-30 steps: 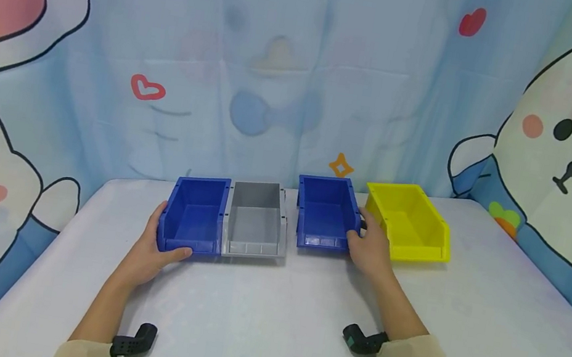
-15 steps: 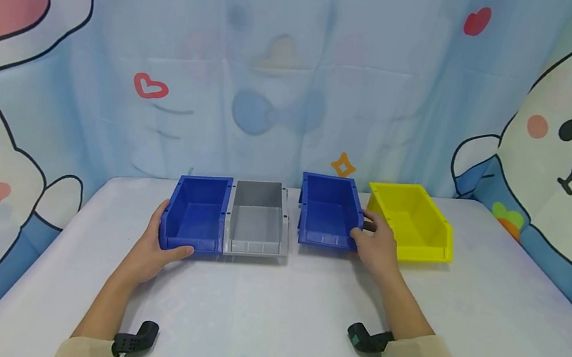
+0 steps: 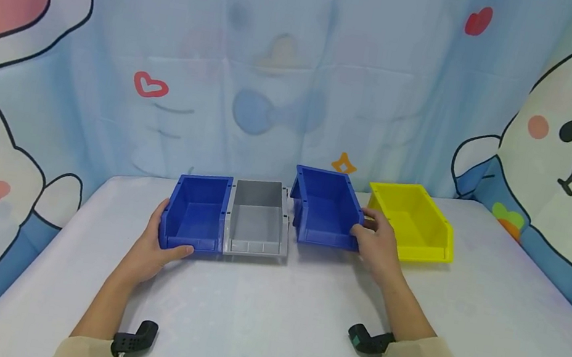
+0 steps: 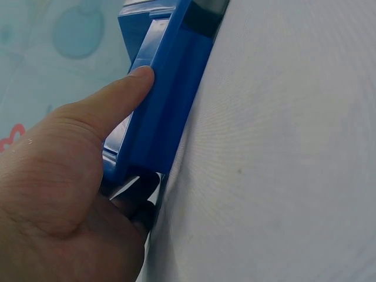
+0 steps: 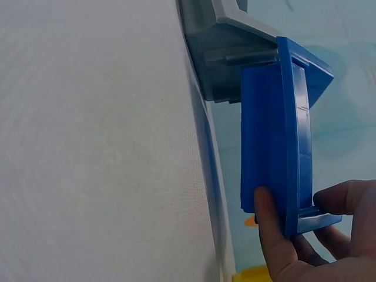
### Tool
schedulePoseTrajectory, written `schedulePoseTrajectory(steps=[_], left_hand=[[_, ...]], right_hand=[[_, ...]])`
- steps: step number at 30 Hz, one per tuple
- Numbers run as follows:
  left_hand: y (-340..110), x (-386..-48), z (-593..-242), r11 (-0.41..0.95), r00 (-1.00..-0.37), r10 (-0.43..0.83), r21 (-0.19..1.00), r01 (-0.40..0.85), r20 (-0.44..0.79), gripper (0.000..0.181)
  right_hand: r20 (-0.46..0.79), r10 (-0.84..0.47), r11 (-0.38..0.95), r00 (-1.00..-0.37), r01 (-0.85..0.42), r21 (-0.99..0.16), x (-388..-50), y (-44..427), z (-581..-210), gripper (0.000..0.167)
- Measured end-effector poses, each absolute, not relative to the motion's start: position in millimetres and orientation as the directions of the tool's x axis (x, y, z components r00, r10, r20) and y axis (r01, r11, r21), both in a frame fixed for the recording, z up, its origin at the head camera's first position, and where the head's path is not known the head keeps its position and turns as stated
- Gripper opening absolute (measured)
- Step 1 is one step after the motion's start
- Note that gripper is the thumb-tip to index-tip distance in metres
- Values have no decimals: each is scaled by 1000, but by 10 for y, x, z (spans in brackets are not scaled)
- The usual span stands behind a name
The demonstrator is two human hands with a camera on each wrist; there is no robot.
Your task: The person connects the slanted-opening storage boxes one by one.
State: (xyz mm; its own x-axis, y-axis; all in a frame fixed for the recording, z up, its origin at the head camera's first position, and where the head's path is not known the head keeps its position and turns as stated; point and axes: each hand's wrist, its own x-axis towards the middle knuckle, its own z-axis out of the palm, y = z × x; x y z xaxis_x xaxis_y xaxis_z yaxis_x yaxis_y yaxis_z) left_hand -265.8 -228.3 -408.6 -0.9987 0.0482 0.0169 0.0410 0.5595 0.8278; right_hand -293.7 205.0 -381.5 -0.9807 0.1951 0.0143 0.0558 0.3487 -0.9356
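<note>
The right blue bin (image 3: 327, 207) should be, I judge, light, stiff and a little slippery, not fragile; its front corner looks a good place to hold. It seems raised, just right of the grey bin (image 3: 257, 218); whether they touch I cannot tell. The right hand (image 3: 378, 243) pinches its near corner farthest from the grey bin, so most of it extends from the grip toward the grey bin. Left of the grey bin, the left hand (image 3: 153, 254) grips the left blue bin (image 3: 196, 214).

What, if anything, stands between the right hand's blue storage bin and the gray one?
Nothing visible: the right hand holds that blue storage bin close beside the gray storage bin; whether they touch is unclear.
</note>
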Motion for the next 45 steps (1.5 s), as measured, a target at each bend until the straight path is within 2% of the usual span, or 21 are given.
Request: schedulePoseTrajectory(steps=[11,25,45], left_hand=[[-2298,-2644,-4077,551,-998,57,833,44,15,118],[-2300,-2628,-4069,544,-998,63,838,39,5,119],[-2288,-2619,-4052,536,-997,75,843,52,13,120]], right_hand=[[46,218,275,-975,16,-961,-2909,1983,-3781,60],[45,230,287,-972,24,-958,-2875,1932,-3757,58],[233,242,457,-942,-102,-884,-2841,1871,-3748,53]])
